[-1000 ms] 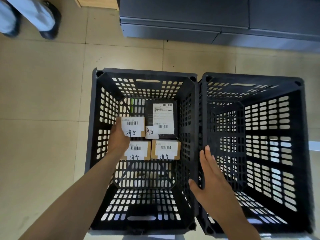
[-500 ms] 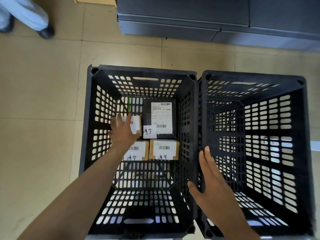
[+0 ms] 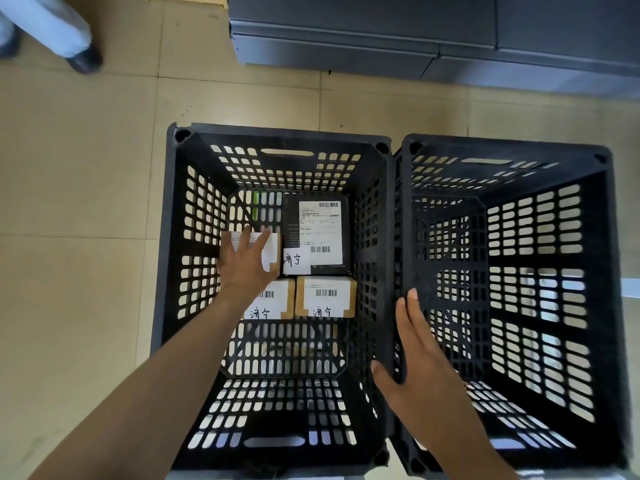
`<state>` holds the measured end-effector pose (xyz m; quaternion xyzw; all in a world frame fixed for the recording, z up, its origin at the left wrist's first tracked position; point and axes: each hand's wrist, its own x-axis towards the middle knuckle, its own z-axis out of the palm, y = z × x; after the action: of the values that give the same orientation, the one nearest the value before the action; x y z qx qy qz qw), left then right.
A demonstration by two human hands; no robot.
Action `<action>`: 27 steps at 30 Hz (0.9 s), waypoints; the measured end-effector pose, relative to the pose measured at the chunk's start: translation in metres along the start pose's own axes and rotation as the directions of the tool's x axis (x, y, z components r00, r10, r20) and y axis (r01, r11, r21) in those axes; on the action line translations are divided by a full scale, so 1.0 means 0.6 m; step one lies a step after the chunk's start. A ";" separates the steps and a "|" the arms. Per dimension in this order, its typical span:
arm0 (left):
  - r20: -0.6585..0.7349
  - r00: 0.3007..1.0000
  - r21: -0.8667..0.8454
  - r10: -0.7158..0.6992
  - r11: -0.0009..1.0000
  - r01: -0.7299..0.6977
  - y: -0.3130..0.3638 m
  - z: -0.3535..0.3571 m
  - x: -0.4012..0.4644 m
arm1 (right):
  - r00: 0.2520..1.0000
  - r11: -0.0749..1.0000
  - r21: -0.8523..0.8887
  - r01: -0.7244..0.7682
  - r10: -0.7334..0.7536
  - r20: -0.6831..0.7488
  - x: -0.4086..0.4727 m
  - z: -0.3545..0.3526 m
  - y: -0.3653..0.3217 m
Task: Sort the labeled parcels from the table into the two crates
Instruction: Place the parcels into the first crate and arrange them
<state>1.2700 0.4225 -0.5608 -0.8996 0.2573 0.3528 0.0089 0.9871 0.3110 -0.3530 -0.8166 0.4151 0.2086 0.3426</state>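
Parcel under hand (image 3: 273, 252): small brown carton with a white label, down on the floor of the left crate, middle-left of frame, right beside the black parcel.
Left hand (image 3: 244, 263): reaching deep into the left crate, fingers spread flat over the top of that carton, pressing on it, not curled round it.
Black parcel (image 3: 317, 233): flat black box with a big white shipping label, barcodes, and a handwritten tag at its lower left corner; sits toward the far end of the crate floor.
Other two cartons: one (image 3: 273, 303) partly hidden by the left wrist, one (image 3: 325, 297) just right of it; both brown with a barcode and handwritten characters, side by side, just below the black parcel in frame.
Left crate (image 3: 166, 237): black slotted plastic, centre of frame, all four parcels inside.
Right crate (image 3: 554, 271): same kind, jammed up against the left one, nothing visible inside.
Right hand (image 3: 420, 368): lower centre-right, fingers straight along the right crate's inner wall, thumb over the shared rim.
Floor (image 3: 79, 202): beige tiles.
Top right: grey cabinet (image 3: 415, 32).
Upper left corner: someone's trouser leg and dark shoe (image 3: 85, 60).
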 end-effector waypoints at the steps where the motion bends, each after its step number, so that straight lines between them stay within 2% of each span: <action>1: 0.006 1.000 0.007 0.000 1.000 0.000 -0.001 -0.001 0.000 | 1.000 1.000 -0.003 -0.001 0.001 0.003 0.000 0.001 0.000; 8: 0.015 1.000 0.028 0.012 1.000 -0.013 -0.004 -0.031 -0.052 | 0.998 0.998 0.001 -0.055 0.055 0.042 -0.001 0.001 -0.008; 11: 0.019 0.998 0.137 0.062 0.989 -0.064 -0.004 -0.065 -0.108 | 0.998 0.999 -0.030 -0.040 0.041 0.044 0.001 0.003 -0.012; 15: 0.043 0.995 0.267 0.091 0.958 -0.100 -0.011 -0.119 -0.210 | 0.989 0.998 0.035 -0.060 0.055 0.135 0.009 -0.016 -0.016; 19: 0.023 0.994 0.235 0.111 0.965 -0.113 -0.010 -0.184 -0.327 | 0.970 0.994 0.046 -0.100 0.087 0.229 0.002 -0.064 -0.026; 22: -0.018 0.994 0.170 0.104 0.980 -0.099 -0.012 -0.226 -0.405 | 0.982 0.997 0.020 -0.070 0.065 0.179 -0.033 -0.107 -0.047; 27: -0.109 0.987 0.139 0.119 0.985 -0.104 0.003 -0.301 -0.532 | 0.997 0.997 -0.033 0.069 -0.068 0.040 -0.133 -0.180 -0.094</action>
<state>1.1856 0.5311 -0.2210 -0.9002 0.3303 0.2818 0.0340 0.9944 0.2984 -0.2082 -0.8319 0.3766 0.2195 0.3434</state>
